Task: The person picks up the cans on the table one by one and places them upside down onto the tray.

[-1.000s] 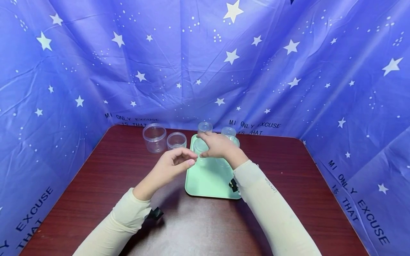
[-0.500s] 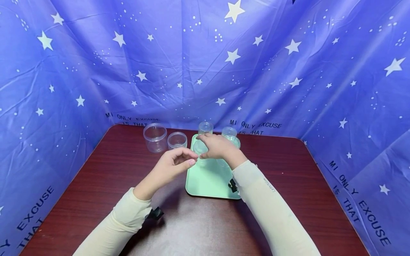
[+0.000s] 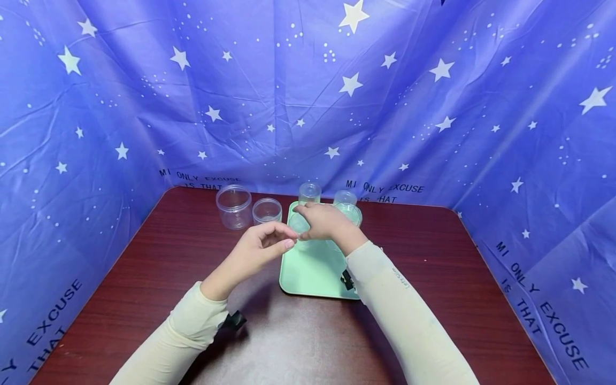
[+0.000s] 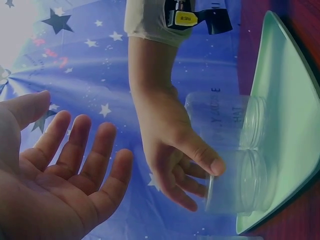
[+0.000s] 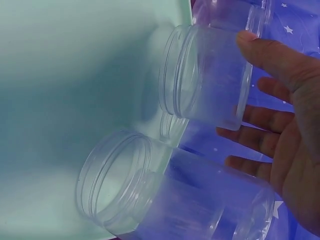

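My right hand [image 3: 324, 222] reaches over a pale green tray [image 3: 315, 272] and holds a small clear plastic jar [image 5: 215, 75] by its closed end, thumb on one side and fingers on the other. The jar's threaded rim faces down at the tray. Another, larger clear jar [image 5: 190, 200] stands rim-down beside it, partly hidden by the right hand in the head view. My left hand [image 3: 257, 248] hovers left of the tray with loosely bent fingers [image 4: 102, 160] and nothing in it.
On the table [image 3: 159, 267], left of the tray, stand a large clear jar [image 3: 233, 208] and a smaller clear jar [image 3: 267, 211], both rim-up. Two more clear containers, one left [image 3: 309, 192] and one right [image 3: 345, 197], stand near the tray's far end. A starry blue curtain [image 3: 289, 80] encloses the table.
The right hand has shifted slightly left, with the small jar under it moving a little the same way. My left hand has stayed in place.
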The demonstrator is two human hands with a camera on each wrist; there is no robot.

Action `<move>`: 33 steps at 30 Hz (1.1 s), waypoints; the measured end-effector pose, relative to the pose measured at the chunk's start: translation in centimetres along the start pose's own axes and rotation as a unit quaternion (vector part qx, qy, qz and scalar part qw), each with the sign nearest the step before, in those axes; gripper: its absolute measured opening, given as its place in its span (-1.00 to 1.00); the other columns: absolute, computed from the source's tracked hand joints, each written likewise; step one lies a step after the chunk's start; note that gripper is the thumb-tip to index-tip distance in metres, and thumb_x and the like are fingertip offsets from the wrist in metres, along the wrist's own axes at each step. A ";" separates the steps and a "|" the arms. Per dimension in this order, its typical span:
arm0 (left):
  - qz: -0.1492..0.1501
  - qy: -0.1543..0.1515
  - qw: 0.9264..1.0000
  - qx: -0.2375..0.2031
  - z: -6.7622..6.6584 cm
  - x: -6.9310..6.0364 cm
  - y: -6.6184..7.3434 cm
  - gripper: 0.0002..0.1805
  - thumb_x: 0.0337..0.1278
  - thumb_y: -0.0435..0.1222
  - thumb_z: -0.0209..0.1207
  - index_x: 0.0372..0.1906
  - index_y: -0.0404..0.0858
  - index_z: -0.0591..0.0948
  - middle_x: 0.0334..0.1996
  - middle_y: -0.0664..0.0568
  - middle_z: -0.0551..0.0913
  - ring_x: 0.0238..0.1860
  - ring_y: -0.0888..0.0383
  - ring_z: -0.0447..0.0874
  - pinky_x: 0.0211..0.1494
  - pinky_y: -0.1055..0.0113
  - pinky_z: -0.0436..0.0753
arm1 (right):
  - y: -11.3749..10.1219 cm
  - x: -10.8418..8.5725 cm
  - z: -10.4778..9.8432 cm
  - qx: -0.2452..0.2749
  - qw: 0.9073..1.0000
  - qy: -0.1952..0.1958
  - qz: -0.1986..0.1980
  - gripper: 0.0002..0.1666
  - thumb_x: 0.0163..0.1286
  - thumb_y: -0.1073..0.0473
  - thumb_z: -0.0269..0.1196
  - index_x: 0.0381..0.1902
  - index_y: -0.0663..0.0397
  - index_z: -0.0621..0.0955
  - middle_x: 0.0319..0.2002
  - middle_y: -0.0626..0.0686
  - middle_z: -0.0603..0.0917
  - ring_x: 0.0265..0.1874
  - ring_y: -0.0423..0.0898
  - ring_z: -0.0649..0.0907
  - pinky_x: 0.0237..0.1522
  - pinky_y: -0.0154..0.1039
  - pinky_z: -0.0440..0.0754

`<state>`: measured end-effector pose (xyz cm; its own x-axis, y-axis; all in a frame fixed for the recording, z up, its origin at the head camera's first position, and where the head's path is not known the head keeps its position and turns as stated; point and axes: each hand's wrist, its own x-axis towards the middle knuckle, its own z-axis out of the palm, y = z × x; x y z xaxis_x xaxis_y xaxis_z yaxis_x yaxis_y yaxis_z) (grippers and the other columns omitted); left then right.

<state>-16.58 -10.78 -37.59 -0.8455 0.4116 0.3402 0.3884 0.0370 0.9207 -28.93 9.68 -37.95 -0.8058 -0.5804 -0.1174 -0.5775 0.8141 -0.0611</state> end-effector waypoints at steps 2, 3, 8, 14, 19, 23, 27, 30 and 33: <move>0.000 0.001 1.000 0.001 0.0 0.0 0.0 -0.78 0.36 -0.38 0.26 0.02 -0.37 0.67 -0.07 -0.07 0.74 -0.09 0.14 0.72 -0.06 0.38 0.68 | 0.0 0.1 0.1 -0.003 1.000 -0.001 0.000 0.00 0.21 -0.25 0.47 0.53 -0.16 0.36 0.46 0.08 0.45 0.38 0.11 0.51 0.40 0.09 0.46; -0.001 0.001 1.000 0.000 0.0 0.0 0.0 -0.78 0.36 -0.38 0.26 0.02 -0.37 0.68 -0.07 -0.07 0.74 -0.09 0.14 0.72 -0.05 0.38 0.68 | 0.0 0.1 0.1 -0.004 1.000 -0.001 -0.001 0.00 0.21 -0.25 0.47 0.53 -0.16 0.36 0.45 0.08 0.46 0.37 0.10 0.52 0.39 0.08 0.46; -0.002 0.000 1.000 0.001 -0.1 0.0 0.0 -0.78 0.37 -0.37 0.25 0.02 -0.38 0.67 -0.08 -0.08 0.74 -0.08 0.02 0.72 -0.06 0.37 0.68 | -0.1 0.0 0.3 -0.006 1.000 -0.005 0.002 0.00 0.20 -0.26 0.47 0.53 -0.18 0.36 0.45 0.08 0.46 0.36 0.11 0.52 0.39 0.11 0.45; -0.005 0.001 1.000 0.009 -0.1 0.0 0.1 -0.81 0.37 -0.35 0.26 0.01 -0.26 0.70 -0.07 -0.05 0.75 -0.11 0.05 0.72 -0.09 0.38 0.68 | -0.1 -0.3 0.2 -0.017 1.000 -0.013 0.008 -0.02 0.22 -0.27 0.46 0.52 -0.20 0.36 0.44 0.09 0.47 0.34 0.12 0.54 0.38 0.12 0.46; -0.006 0.002 1.000 0.010 -0.1 0.0 0.1 -0.82 0.37 -0.35 0.26 0.00 -0.25 0.70 -0.08 -0.04 0.75 -0.12 0.11 0.72 -0.07 0.37 0.68 | -0.1 -0.3 0.3 -0.023 1.000 -0.016 0.008 -0.03 0.23 -0.27 0.45 0.52 -0.19 0.37 0.43 0.09 0.49 0.34 0.10 0.54 0.39 0.13 0.44; -0.007 0.003 1.000 0.007 -0.1 0.0 0.2 -0.82 0.37 -0.35 0.26 0.00 -0.27 0.70 -0.08 -0.05 0.74 -0.09 -0.03 0.73 -0.06 0.37 0.69 | -0.2 -0.2 0.3 -0.021 1.000 -0.018 0.005 -0.04 0.23 -0.25 0.45 0.52 -0.17 0.37 0.43 0.10 0.49 0.35 0.09 0.53 0.42 0.15 0.39; -0.008 0.002 1.000 0.005 -0.1 0.0 0.2 -0.81 0.37 -0.36 0.26 0.00 -0.31 0.70 -0.09 -0.06 0.74 -0.09 -0.05 0.72 -0.06 0.38 0.68 | -0.2 -0.2 0.2 -0.023 1.000 -0.020 0.005 -0.04 0.23 -0.24 0.46 0.51 -0.16 0.38 0.42 0.10 0.49 0.35 0.08 0.53 0.43 0.15 0.38; -0.009 0.002 1.000 0.004 -0.1 0.0 0.2 -0.80 0.36 -0.37 0.26 0.01 -0.34 0.69 -0.08 -0.09 0.74 -0.09 0.05 0.73 -0.05 0.38 0.69 | -0.3 -0.1 0.2 -0.028 0.999 -0.021 0.006 -0.04 0.23 -0.25 0.46 0.51 -0.16 0.38 0.42 0.11 0.49 0.35 0.08 0.53 0.44 0.15 0.37; -0.010 0.001 1.000 0.000 -0.1 0.0 0.3 -0.80 0.36 -0.38 0.25 0.01 -0.34 0.69 -0.06 -0.15 0.73 -0.08 0.12 0.73 -0.02 0.36 0.69 | -0.4 -0.1 0.2 -0.032 0.999 -0.024 0.008 -0.03 0.23 -0.25 0.46 0.52 -0.16 0.37 0.43 0.11 0.49 0.36 0.08 0.53 0.44 0.16 0.36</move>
<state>-16.48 -10.84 -37.33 -0.8532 0.4098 0.3227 0.3718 0.0440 0.9273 -28.55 9.40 -38.06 -0.8089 -0.5642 -0.1653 -0.5726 0.8198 0.0037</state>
